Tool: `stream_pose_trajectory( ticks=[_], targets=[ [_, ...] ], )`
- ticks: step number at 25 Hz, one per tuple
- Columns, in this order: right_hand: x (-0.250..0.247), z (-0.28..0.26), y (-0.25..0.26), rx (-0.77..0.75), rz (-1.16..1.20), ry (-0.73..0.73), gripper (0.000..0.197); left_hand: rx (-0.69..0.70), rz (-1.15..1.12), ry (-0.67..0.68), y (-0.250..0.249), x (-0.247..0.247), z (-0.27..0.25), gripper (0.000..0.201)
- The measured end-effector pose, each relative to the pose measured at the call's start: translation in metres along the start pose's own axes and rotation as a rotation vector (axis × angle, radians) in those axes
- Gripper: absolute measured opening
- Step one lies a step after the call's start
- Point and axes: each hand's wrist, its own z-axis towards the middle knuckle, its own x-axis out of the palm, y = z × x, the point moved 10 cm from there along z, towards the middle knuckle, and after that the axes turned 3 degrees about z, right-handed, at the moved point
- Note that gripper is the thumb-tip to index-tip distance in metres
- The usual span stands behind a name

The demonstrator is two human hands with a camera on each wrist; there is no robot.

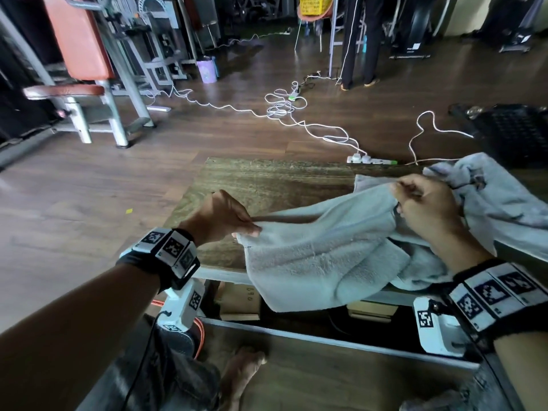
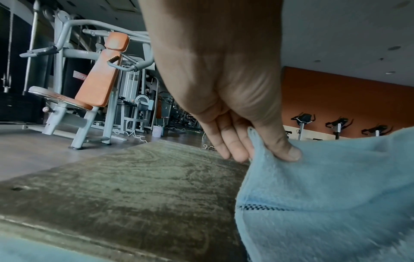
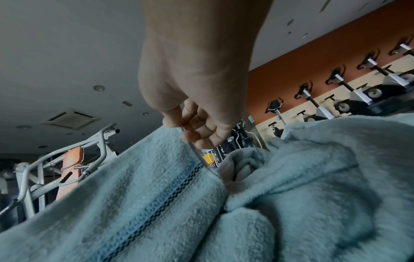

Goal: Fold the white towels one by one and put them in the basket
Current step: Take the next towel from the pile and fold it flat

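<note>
- The left hand [image 1: 221, 216] pinches one corner of a white towel [image 1: 320, 256] between thumb and fingers; the left wrist view shows the thumb pressing the cloth against the fingertips [image 2: 237, 152], right at the towel's hem.
- The right hand [image 1: 427, 203] grips the same towel further along its upper edge, fingers curled round the fabric; in the right wrist view the edge runs up into the bent fingers [image 3: 192, 124].
- The towel hangs slack between the two hands, lying over the wooden table [image 1: 267, 179], and its lower part droops past the table's near edge.
- A woven band with a small dark checked line crosses the towel (clearest in the right wrist view) [image 3: 156, 200].
- Behind the right hand, at the table's right end, lies a rumpled heap of more towels [image 1: 498, 197], touching the held one.
- A black basket [image 1: 513, 129] stands on the floor beyond the table's far right corner, well apart from both hands.
- White cables [image 1: 284, 111] trail across the wooden floor [image 1: 89, 188] to a power strip [image 1: 370, 159] just beyond the table's far edge.
- A gym machine with orange pads [image 1: 80, 37] stands at the far left; exercise bikes [image 3: 336, 99] line an orange wall in the wrist views.
- A yellow crate [image 1: 314, 4] sits far off at the back.
</note>
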Motion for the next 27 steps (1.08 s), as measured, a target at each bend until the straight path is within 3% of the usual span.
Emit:
stream_pose_trajectory(
  ticks=[3,8,12,19,27],
  targets=[
    [-0.009,-0.004,-0.005,0.017,0.029,-0.011,0.013,-0.01,0.039,0.006,-0.004,-0.004,-0.006,0.021],
    [-0.019,-0.014,-0.013,0.071,0.089,-0.034,0.015,0.082,0.231,0.168,-0.021,0.001,-0.021,0.024],
    [-0.018,-0.016,-0.017,0.093,0.093,-0.04,0.016,0.125,0.182,0.105,-0.031,-0.009,-0.027,0.03],
    [-0.01,-0.027,0.002,0.084,0.055,-0.013,0.01,0.121,0.242,0.083,-0.022,-0.01,-0.031,0.012],
    [0.004,-0.023,-0.002,0.05,0.059,0.024,0.014,0.074,0.357,0.156,0.003,0.019,-0.019,0.036]
  ],
)
